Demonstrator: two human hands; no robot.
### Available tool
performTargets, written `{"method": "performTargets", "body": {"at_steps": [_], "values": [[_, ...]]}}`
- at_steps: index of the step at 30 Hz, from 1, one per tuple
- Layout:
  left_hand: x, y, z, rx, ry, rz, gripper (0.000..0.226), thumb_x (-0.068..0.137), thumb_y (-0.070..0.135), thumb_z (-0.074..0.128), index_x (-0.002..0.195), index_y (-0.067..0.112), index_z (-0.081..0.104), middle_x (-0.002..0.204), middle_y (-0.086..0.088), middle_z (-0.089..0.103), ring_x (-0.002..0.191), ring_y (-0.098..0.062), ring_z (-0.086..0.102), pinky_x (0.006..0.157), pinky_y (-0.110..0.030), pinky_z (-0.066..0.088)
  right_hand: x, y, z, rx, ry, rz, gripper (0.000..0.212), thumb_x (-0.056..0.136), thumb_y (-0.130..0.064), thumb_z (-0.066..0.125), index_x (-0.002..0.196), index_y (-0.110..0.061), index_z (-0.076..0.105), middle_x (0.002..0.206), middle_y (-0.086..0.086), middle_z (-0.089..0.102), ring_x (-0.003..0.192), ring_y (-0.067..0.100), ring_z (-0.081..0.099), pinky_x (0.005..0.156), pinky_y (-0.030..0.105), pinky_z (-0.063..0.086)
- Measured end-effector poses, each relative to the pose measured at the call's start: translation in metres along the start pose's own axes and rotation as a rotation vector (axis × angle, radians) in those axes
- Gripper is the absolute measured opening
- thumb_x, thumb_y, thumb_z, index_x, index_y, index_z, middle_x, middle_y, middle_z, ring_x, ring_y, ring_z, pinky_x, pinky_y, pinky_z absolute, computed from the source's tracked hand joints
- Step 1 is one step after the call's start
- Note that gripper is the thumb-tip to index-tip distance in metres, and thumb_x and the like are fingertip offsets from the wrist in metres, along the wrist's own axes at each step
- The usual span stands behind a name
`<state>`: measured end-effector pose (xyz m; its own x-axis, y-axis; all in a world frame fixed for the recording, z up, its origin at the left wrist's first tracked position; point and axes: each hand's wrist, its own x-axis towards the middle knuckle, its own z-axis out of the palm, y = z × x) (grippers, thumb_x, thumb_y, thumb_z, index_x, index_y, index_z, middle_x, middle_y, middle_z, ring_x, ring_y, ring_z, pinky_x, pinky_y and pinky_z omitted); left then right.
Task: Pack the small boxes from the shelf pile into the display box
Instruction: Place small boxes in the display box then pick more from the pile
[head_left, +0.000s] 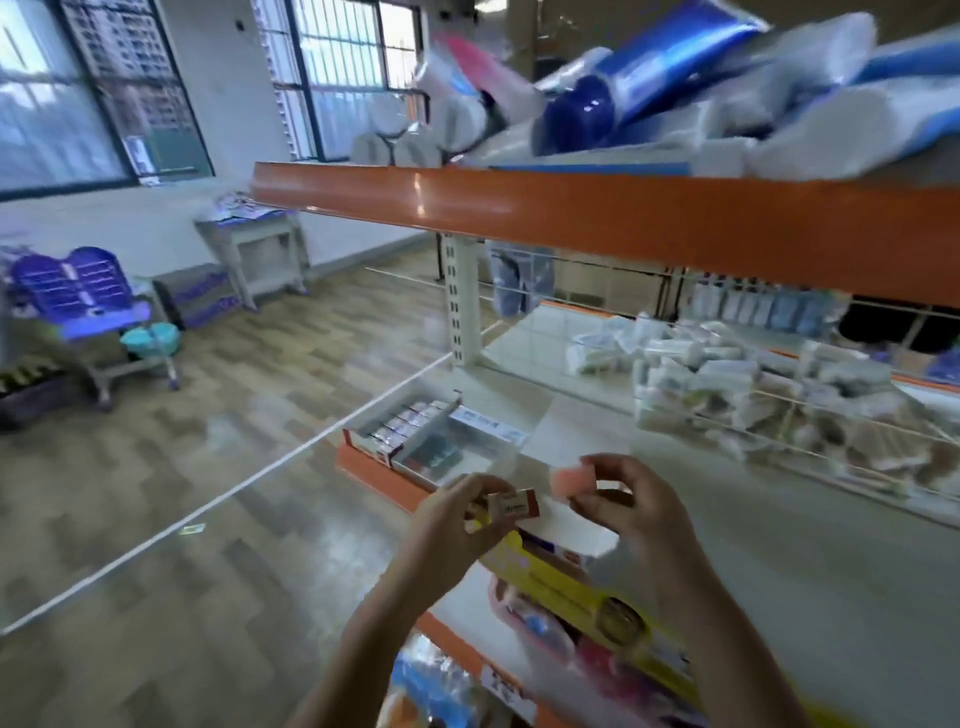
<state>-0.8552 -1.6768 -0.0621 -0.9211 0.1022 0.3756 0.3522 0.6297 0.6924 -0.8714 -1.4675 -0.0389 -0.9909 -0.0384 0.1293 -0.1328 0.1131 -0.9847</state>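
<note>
My left hand (460, 514) grips a small white and red box (514, 505) in front of the shelf edge. My right hand (631, 499) pinches a small pink box (571, 480) just to the right of it. The two hands are close together, above a yellow display box (582, 582) lying near the shelf front. Another display box (410, 431) with a row of small boxes inside stands at the shelf's left corner. A blurred pile of small white boxes (769, 395) lies on the shelf at the right, behind a wire rail.
The orange-edged upper shelf (597, 218) hangs overhead, loaded with blue and white packages. A white upright post (460, 301) stands at the shelf corner. Packets lie on the lower shelf (441, 686). Wooden floor, a purple chair (88, 301) and a small table (254, 249) are to the left.
</note>
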Motion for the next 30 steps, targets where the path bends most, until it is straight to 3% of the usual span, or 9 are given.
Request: {"method": "performTargets", "body": {"at_steps": [4,7,13,16,18,20,25,28,30], "values": [[0.040,-0.034,-0.023,0.012,0.055,0.002,0.036,0.074,0.013,0.076,0.097,0.037,0.061,0.089,0.025,0.058,0.078,0.007,0.057,0.066,-0.009,0.044,0.055,-0.004,0.034,-0.090,-0.009,-0.038,0.034,0.074,0.001,0.074,0.086,-0.030,0.063,0.088,-0.008,0.070,0.080,0.013,0.069,0.068,0.025,0.056],[0.067,-0.059,-0.036,0.007,0.046,-0.007,0.042,0.075,0.020,0.077,0.096,0.049,0.056,0.094,0.021,0.063,0.085,0.002,0.062,0.071,-0.013,0.050,0.092,-0.005,0.054,-0.194,-0.058,-0.043,0.033,0.074,-0.003,0.075,0.087,-0.031,0.061,0.092,-0.005,0.069,0.082,0.011,0.068,0.072,0.029,0.057],[0.109,-0.104,-0.058,0.024,-0.025,0.071,0.029,0.079,0.020,0.073,0.106,0.024,0.065,0.102,0.010,0.065,0.090,-0.001,0.062,0.075,-0.018,0.053,0.140,0.001,0.090,-0.390,-0.145,-0.071,0.033,0.074,-0.008,0.077,0.087,-0.034,0.060,0.086,-0.015,0.066,0.076,0.000,0.065,0.059,0.008,0.046],[0.126,-0.119,-0.063,0.024,-0.084,0.093,0.031,0.079,0.025,0.072,0.107,0.034,0.062,0.101,0.015,0.064,0.090,0.002,0.060,0.074,-0.013,0.050,0.152,0.004,0.105,-0.446,-0.159,-0.029,0.035,0.075,-0.008,0.076,0.083,-0.036,0.058,0.086,-0.011,0.067,0.075,0.002,0.067,0.065,0.013,0.050],[0.137,-0.133,-0.065,-0.023,-0.104,0.087,0.033,0.078,0.032,0.071,0.104,0.045,0.056,0.098,0.019,0.063,0.090,0.003,0.060,0.073,-0.012,0.049,0.158,0.006,0.111,-0.469,-0.123,0.014,0.029,0.077,-0.009,0.075,0.089,-0.031,0.060,0.090,-0.005,0.068,0.078,0.009,0.068,0.070,0.022,0.055],[0.150,-0.148,-0.065,-0.067,-0.149,0.087,0.034,0.077,0.034,0.071,0.103,0.049,0.055,0.099,0.018,0.064,0.090,0.002,0.061,0.073,-0.014,0.050,0.163,0.005,0.117,-0.501,-0.074,0.052,0.027,0.078,-0.011,0.074,0.097,-0.026,0.062,0.093,-0.004,0.069,0.080,0.010,0.068,0.068,0.020,0.053],[0.174,-0.178,-0.066,-0.156,-0.292,0.155,0.028,0.075,0.046,0.068,0.101,0.048,0.058,0.100,0.018,0.066,0.089,-0.001,0.064,0.075,-0.023,0.054,0.160,0.001,0.131,-0.552,0.076,0.141,0.023,0.080,-0.015,0.072,0.099,-0.023,0.064,0.089,-0.005,0.068,0.068,0.004,0.067,0.061,0.019,0.055],[0.185,-0.189,-0.071,-0.181,-0.380,0.204,0.036,0.072,0.057,0.061,0.105,0.043,0.060,0.102,0.019,0.065,0.090,0.003,0.062,0.076,-0.020,0.054,0.154,0.000,0.143,-0.631,0.124,0.235,0.026,0.079,-0.018,0.072,0.103,-0.023,0.064,0.094,-0.003,0.065,0.079,0.010,0.064,0.070,0.032,0.058],[0.190,-0.193,-0.074,-0.206,-0.444,0.216,0.041,0.072,0.055,0.060,0.108,0.035,0.061,0.104,0.017,0.064,0.092,0.003,0.061,0.079,-0.020,0.054,0.150,0.001,0.153,-0.677,0.159,0.280,0.027,0.079,-0.020,0.072,0.104,-0.025,0.064,0.095,-0.004,0.064,0.081,0.009,0.061,0.070,0.030,0.057]]}}
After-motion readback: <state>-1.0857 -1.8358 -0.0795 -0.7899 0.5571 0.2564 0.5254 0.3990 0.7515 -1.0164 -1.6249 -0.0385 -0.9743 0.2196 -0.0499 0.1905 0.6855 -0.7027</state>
